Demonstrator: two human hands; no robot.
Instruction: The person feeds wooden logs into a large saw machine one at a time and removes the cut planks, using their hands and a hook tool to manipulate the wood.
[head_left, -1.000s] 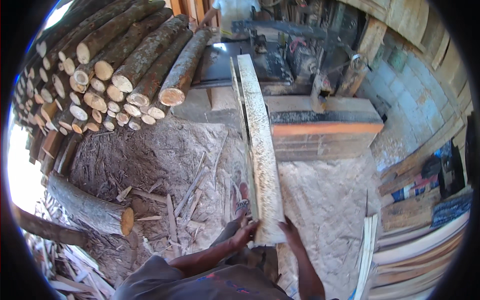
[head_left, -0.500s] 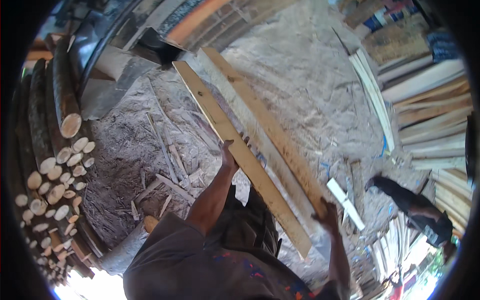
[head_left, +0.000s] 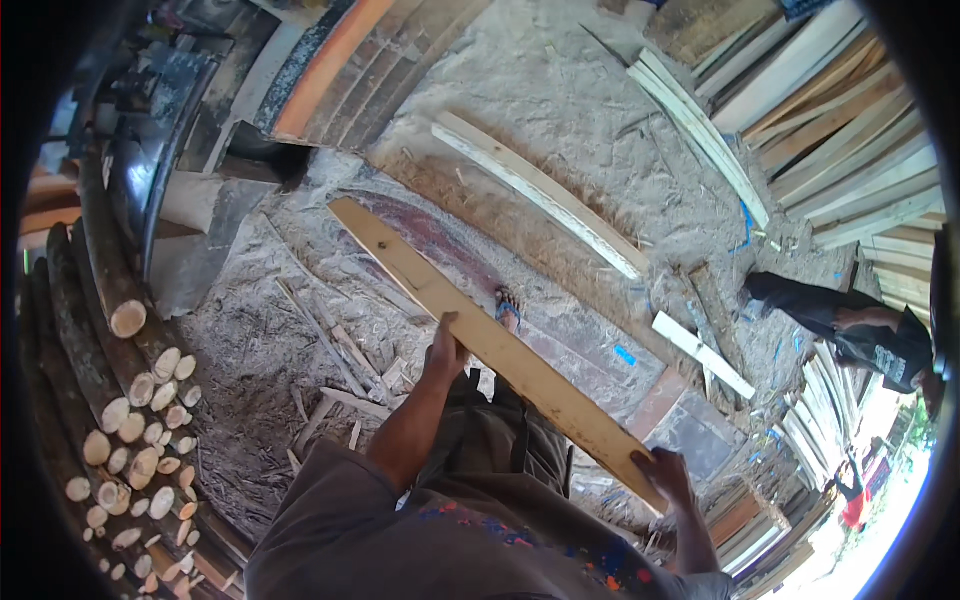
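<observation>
A long tan wooden plank (head_left: 545, 382) lies slantwise across the front of my body, above the floor. My left hand (head_left: 447, 350) grips its near edge around the middle, with the fingers hidden beneath the wood. My right hand (head_left: 668, 477) is closed over the plank's lower right end. Beyond it, a pale squared board (head_left: 540, 192) rests on the ground, apart from both hands. One of my feet in a sandal (head_left: 509, 310) shows past the plank's far edge.
Stacked round logs (head_left: 128, 320) fill the left side. Wood scraps (head_left: 345, 345) litter the floor beside them. A white offcut (head_left: 703, 355) lies to the right, near a person in dark clothes (head_left: 850, 320). Long boards (head_left: 850, 150) are piled at the far right.
My right hand has left the farther board, which now lies on the ground, and has taken the end of the tan plank. My left hand keeps its hold. The view has shifted.
</observation>
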